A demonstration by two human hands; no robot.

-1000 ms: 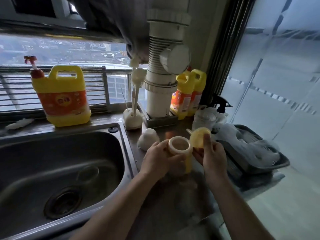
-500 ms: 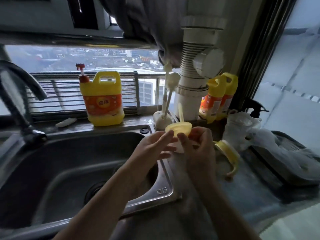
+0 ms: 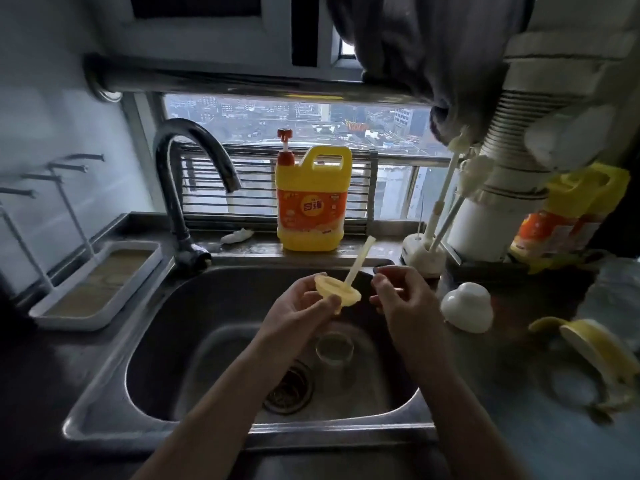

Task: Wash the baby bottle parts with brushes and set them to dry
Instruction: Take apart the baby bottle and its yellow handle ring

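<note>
1. Left hand [image 3: 298, 306] pinches a soft, round yellow disc [image 3: 337, 292] over the steel sink's [image 3: 214, 306] back half. A thin pale straw [image 3: 360, 259] slants up from it.
2. Right hand [image 3: 405, 296] is just beside it, fingers curled; grip unclear.
3. Domed white cap [image 3: 467, 306] sits by the sink's right edge.

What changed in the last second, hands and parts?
Left hand set the yellow handled collar on the counter, took the straw disc and carried it over the sink; right hand let go of it. White cap and detergent jug stayed put.
</note>
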